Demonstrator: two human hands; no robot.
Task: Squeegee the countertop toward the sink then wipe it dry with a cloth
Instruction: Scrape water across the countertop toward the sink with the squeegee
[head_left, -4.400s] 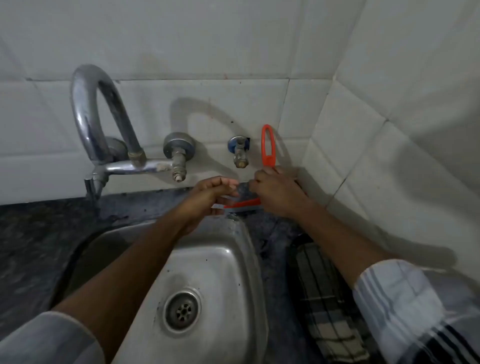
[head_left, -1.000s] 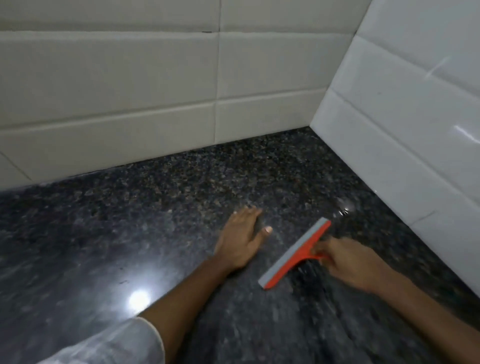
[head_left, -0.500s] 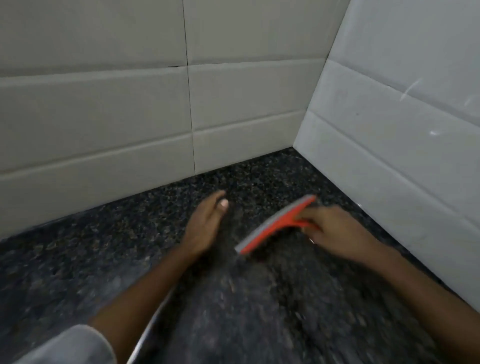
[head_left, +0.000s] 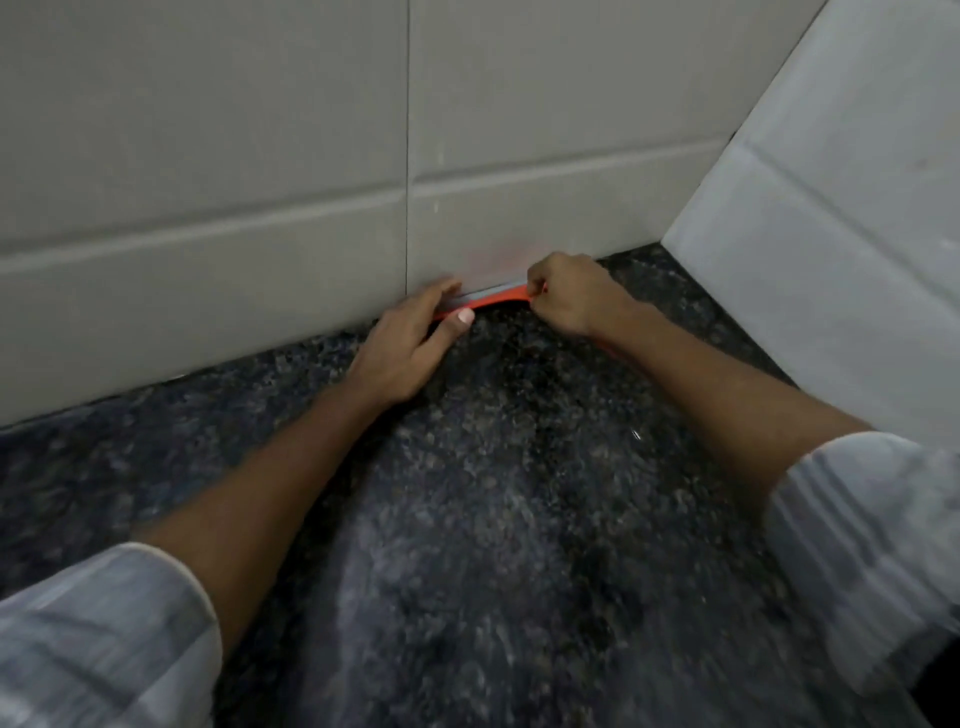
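An orange squeegee (head_left: 498, 299) with a grey blade lies along the foot of the back wall, blade against the tiles, on the dark speckled granite countertop (head_left: 493, 493). My right hand (head_left: 571, 299) is closed around its right part, hiding the handle. My left hand (head_left: 410, 345) lies on the counter with fingers and thumb pressing on the squeegee's left end. The sink and the cloth are out of view.
White tiled walls meet in a corner at the back right (head_left: 670, 236); the right wall (head_left: 831, 234) runs close beside my right forearm. The counter stretches left and toward me. My striped sleeves fill the lower corners.
The squeegee has gone from the open counter back to the foot of the rear wall. My left hand has moved from flat on the counter onto the squeegee's left end.
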